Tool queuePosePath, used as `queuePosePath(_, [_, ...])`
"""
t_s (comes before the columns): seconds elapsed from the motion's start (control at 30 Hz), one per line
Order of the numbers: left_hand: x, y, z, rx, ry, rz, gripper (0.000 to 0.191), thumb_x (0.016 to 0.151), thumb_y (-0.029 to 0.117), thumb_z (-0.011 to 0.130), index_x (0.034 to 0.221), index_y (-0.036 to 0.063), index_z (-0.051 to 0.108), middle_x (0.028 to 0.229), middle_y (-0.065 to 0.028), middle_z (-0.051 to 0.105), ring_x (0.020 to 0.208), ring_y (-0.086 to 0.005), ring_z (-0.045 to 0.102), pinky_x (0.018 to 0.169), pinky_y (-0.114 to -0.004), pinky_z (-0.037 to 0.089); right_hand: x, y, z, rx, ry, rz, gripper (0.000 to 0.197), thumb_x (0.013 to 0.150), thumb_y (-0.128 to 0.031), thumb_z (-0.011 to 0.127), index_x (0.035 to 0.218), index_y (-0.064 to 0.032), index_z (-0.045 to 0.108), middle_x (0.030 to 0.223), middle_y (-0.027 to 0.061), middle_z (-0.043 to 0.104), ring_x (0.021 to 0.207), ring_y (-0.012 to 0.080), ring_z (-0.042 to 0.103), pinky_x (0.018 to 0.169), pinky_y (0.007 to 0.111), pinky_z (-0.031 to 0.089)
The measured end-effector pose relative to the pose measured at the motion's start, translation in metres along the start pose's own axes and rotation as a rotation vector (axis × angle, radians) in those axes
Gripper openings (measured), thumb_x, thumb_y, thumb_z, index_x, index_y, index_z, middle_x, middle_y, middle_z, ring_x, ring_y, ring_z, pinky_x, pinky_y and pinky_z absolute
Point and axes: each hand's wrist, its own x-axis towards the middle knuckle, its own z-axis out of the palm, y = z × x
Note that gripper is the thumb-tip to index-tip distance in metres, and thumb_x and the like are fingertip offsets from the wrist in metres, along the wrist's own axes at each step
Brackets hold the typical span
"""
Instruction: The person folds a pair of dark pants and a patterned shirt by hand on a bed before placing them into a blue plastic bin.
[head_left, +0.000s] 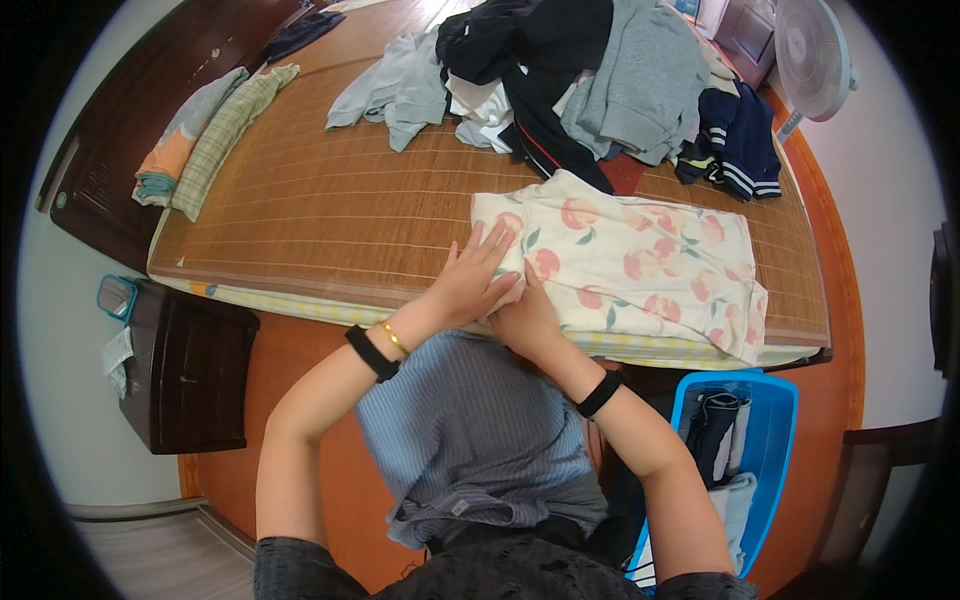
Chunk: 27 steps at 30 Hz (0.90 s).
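Observation:
A cream garment with a peach print (645, 262) lies folded lengthwise at the front edge of the bed, its right end slightly overhanging. My left hand (474, 274) rests flat on the garment's left end, fingers spread, thumb pointing right. Just right of it, my right hand (527, 311) grips the front-left corner, with some fingers hidden by cloth. Fabric bunches a little between the two hands. Grey-blue ribbed cloth (480, 427) is draped over my lap.
Piled clothes (555, 82) sit at the back of the bamboo-mat bed (322, 195). Folded pillow-like textiles (232, 135) lie by the headboard. On the floor at right stands a blue plastic bin (784, 450) holding folded clothes. There is a nightstand (199, 375) at left and a fan (810, 60) at back right.

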Motion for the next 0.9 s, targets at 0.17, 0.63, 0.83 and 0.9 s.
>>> queuePosePath(0.17, [0.010, -0.001, 0.005, 0.178, 0.025, 0.019, 0.063, 0.097, 0.036, 0.042, 0.149, 0.0074, 0.023, 0.157, -0.0122, 0.019, 0.142, -0.0440, 0.016, 0.106, -0.065, 0.022, -0.001, 0.000, 0.009, -0.343, 0.245, -0.065, 0.041, 0.090, -0.028, 0.044, 0.122, -0.0073, 0.061, 0.120, 0.0122, 0.063, 0.121, 0.0274, 0.052, 0.112, 0.049, 0.021])
queuePosePath(0.63, [0.008, 0.006, 0.022, 0.249, 0.146, -0.062, 0.072, 0.091, 0.043, 0.050, 0.148, 0.0053, 0.027, 0.156, -0.0132, 0.019, 0.141, -0.0455, 0.015, 0.104, -0.067, 0.024, -0.049, -0.034, -0.071, 0.518, 0.170, 0.082, 0.035, 0.077, -0.005, 0.059, 0.111, 0.0011, 0.060, 0.114, 0.0160, 0.060, 0.110, 0.0335, 0.055, 0.099, 0.041, 0.041])
queuePosePath(0.83, [0.015, 0.014, 0.011, 0.198, 0.082, -0.049, 0.079, 0.086, 0.043, 0.055, 0.148, 0.0047, 0.025, 0.155, -0.0146, 0.020, 0.141, -0.0470, 0.015, 0.106, -0.067, 0.021, -0.019, 0.035, -0.032, 0.126, 0.336, 0.029, 0.057, 0.079, -0.001, 0.052, 0.135, -0.0007, 0.045, 0.139, 0.0167, 0.047, 0.130, 0.0286, 0.044, 0.108, 0.043, 0.033])
queuePosePath(0.9, [0.017, -0.005, -0.004, -0.027, -0.122, 0.055, 0.074, 0.092, 0.041, 0.048, 0.150, 0.0046, 0.019, 0.157, -0.0157, 0.015, 0.143, -0.0442, 0.011, 0.110, -0.062, 0.015, -0.019, 0.044, -0.022, 0.056, 0.274, 0.039, 0.060, 0.080, 0.000, 0.049, 0.139, -0.0014, 0.041, 0.145, 0.0164, 0.042, 0.133, 0.0280, 0.041, 0.110, 0.044, 0.030])
